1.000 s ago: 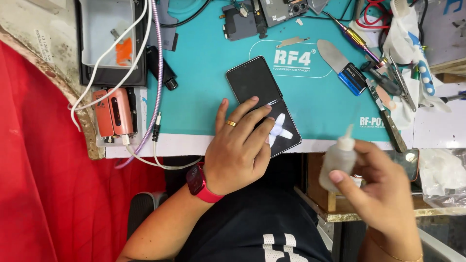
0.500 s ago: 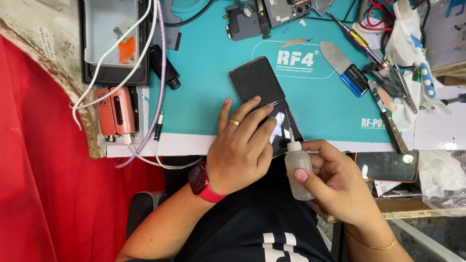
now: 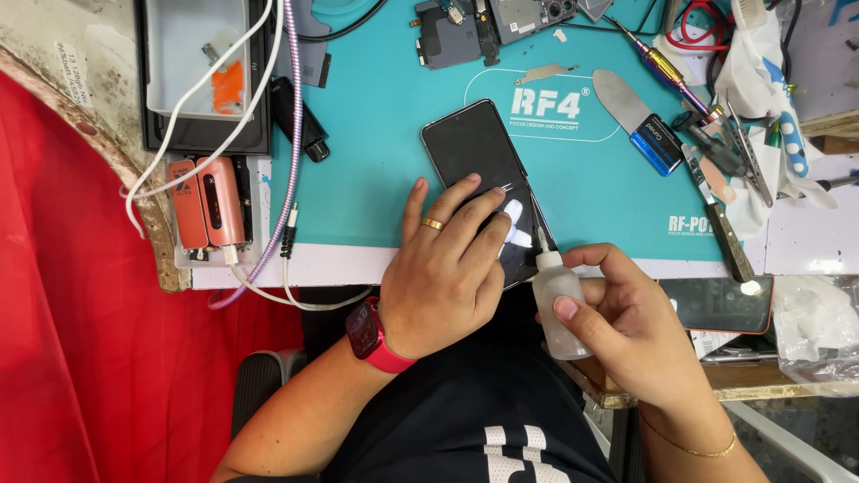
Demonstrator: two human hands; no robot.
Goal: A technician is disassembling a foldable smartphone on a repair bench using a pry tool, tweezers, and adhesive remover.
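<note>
Dark phone screen (image 3: 479, 170) on teal mat; blue-labelled scraper (image 3: 656, 143) right.

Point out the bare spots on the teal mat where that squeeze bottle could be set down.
The widest bare patch of the teal mat lies between the black cylinder and the dark phone held by the left hand. A smaller patch lies right of the phone, below the blue-handled scraper. The tool pile crowds the right edge.
</note>
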